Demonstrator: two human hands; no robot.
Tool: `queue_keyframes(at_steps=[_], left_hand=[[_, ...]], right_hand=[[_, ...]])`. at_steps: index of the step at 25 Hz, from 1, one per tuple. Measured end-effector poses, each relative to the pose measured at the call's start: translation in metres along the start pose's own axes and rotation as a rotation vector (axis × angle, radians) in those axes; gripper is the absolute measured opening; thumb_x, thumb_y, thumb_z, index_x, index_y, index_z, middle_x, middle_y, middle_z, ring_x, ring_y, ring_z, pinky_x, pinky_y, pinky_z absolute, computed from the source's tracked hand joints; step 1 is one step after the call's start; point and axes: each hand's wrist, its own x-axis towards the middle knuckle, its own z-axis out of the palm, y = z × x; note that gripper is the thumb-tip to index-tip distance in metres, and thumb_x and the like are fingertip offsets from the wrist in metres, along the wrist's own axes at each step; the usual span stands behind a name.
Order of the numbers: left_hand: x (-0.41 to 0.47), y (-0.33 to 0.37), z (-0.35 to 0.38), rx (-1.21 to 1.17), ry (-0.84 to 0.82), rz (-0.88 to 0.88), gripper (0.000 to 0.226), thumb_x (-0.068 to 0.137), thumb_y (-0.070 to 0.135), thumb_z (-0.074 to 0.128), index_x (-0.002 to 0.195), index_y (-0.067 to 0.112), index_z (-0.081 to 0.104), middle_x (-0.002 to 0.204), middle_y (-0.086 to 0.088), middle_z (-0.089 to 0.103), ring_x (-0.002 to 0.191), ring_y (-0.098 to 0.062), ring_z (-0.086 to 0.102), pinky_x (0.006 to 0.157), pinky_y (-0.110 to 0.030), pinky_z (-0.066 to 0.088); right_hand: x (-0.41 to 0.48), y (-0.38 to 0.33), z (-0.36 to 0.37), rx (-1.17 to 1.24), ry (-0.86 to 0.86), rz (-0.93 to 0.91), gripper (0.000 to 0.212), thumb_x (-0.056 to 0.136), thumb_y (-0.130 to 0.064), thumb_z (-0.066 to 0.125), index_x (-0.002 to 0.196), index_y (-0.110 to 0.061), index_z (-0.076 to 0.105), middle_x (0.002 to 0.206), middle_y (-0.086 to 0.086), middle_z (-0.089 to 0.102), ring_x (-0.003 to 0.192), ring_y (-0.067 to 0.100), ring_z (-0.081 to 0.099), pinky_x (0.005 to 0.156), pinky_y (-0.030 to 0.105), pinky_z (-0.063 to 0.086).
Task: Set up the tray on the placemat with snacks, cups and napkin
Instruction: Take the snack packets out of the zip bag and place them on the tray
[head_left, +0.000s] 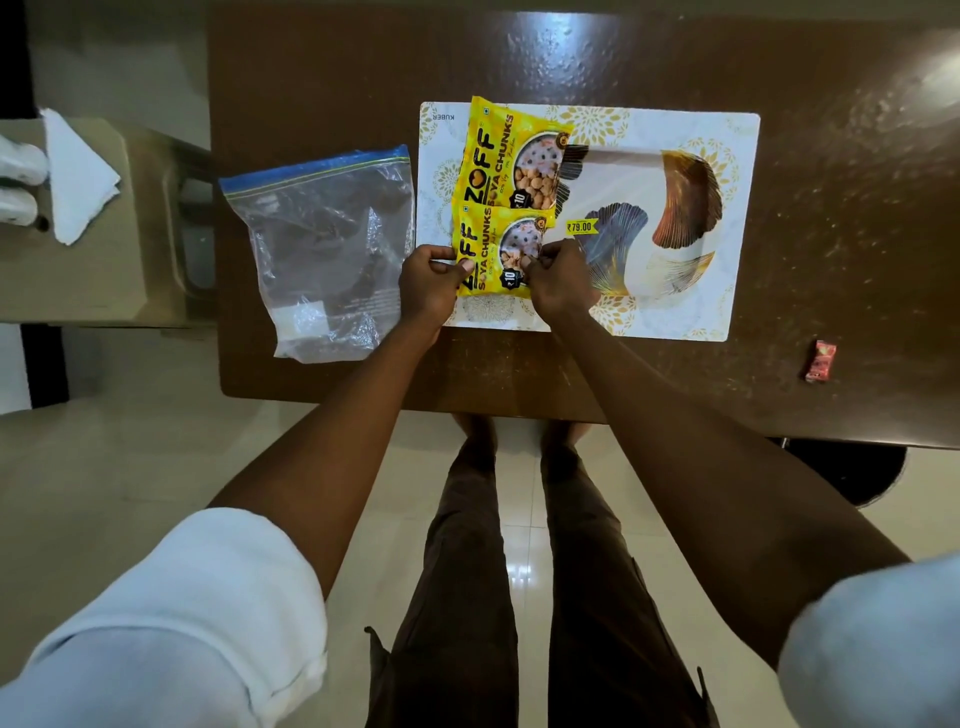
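Observation:
A white placemat (737, 156) with gold flowers lies on the brown table (571, 62). On it sits a white tray (675, 234) printed with dark and gold leaves and a yellow price sticker. Two joined yellow soya-chunk snack packets (498, 171) lie over the tray's left end. My left hand (428, 286) pinches the near packet's left edge. My right hand (558, 283) pinches its right edge. A white napkin (78, 176) lies folded on a stool at the left, beside white cups (21, 182) at the frame edge.
A clear zip bag (322, 249) with a blue seal lies on the table left of the placemat. A small red wrapped candy (821, 360) sits near the table's front right edge. The beige stool (130, 270) stands left of the table. My legs are below the table edge.

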Motion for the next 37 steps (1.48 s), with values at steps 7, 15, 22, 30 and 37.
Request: queue_keyframes(at_steps=[7,15,22,30,37], left_hand=[[-0.002,-0.006,-0.020,-0.085,0.062,-0.012,0.034,0.086,0.036,0.078,0.109,0.013,0.068,0.095,-0.004,0.070,0.087,-0.024,0.071,0.084,-0.054,0.061],[0.059,0.069,-0.030,0.046,-0.116,0.153,0.050,0.096,0.001,0.051,0.146,0.006,0.051,0.143,-0.013,0.058,0.128,-0.024,0.059,0.102,-0.036,0.050],[0.058,0.062,-0.018,0.080,-0.181,0.136,0.036,0.088,-0.005,0.040,0.084,0.020,0.066,0.104,-0.011,0.063,0.098,-0.017,0.054,0.083,-0.031,0.043],[0.042,0.066,-0.023,-0.040,-0.212,0.138,0.040,0.091,-0.010,0.038,0.108,0.008,0.070,0.106,-0.013,0.068,0.084,-0.015,0.059,0.068,-0.025,0.045],[0.017,0.014,-0.076,-0.067,0.108,0.154,0.028,0.101,0.007,0.054,0.124,0.008,0.068,0.122,-0.008,0.072,0.111,-0.019,0.068,0.096,-0.036,0.059]], right_hand=[[-0.014,-0.005,-0.006,0.103,0.156,0.007,0.034,0.090,-0.032,0.071,0.117,-0.014,0.062,0.109,0.005,0.067,0.101,0.023,0.063,0.097,0.049,0.047],[0.037,-0.055,-0.040,0.369,0.100,-0.011,0.058,0.101,-0.055,0.042,0.123,-0.010,0.071,0.120,0.003,0.072,0.109,0.020,0.065,0.095,0.034,0.049],[0.084,-0.043,-0.025,0.390,-0.115,-0.018,0.077,0.074,-0.082,0.050,0.111,-0.020,0.078,0.111,-0.004,0.079,0.107,0.018,0.074,0.103,0.049,0.055],[0.056,-0.044,-0.029,0.375,-0.064,-0.092,0.072,0.083,-0.078,0.049,0.122,-0.023,0.073,0.119,-0.008,0.076,0.115,0.015,0.070,0.105,0.049,0.053],[-0.043,-0.062,0.016,0.351,0.079,-0.332,0.042,0.102,-0.042,0.054,0.125,-0.009,0.065,0.123,0.007,0.068,0.117,0.021,0.062,0.100,0.036,0.051]])
